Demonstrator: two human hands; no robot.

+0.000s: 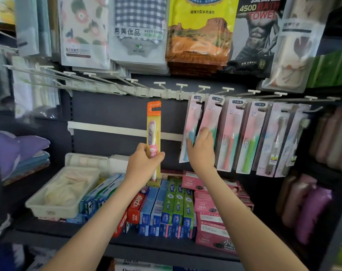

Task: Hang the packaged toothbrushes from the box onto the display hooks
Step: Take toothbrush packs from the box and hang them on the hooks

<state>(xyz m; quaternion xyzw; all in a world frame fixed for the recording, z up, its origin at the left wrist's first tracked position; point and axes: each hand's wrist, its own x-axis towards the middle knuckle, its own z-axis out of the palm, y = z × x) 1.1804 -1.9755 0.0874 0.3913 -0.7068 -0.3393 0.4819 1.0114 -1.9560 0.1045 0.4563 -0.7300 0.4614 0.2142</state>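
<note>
Head view: my left hand (pixel 143 163) has its fingers clamped round an orange toothbrush pack (pixel 154 133), held upright with its hanger slot just below the bare hooks (pixel 181 85).
Right hand (pixel 201 153): rests against the hung pink packs (pixel 229 130); whether its fingers pinch one I cannot tell.
Done: a row of packs hangs on the right.
Left: this pack is not yet hooked; the supply box is out of sight, so the remainder is unknown.
White tray (pixel 48 210): on the shelf (pixel 29 227), holding pale soft goods.
Beside it: toothpaste cartons (pixel 167 208).
</note>
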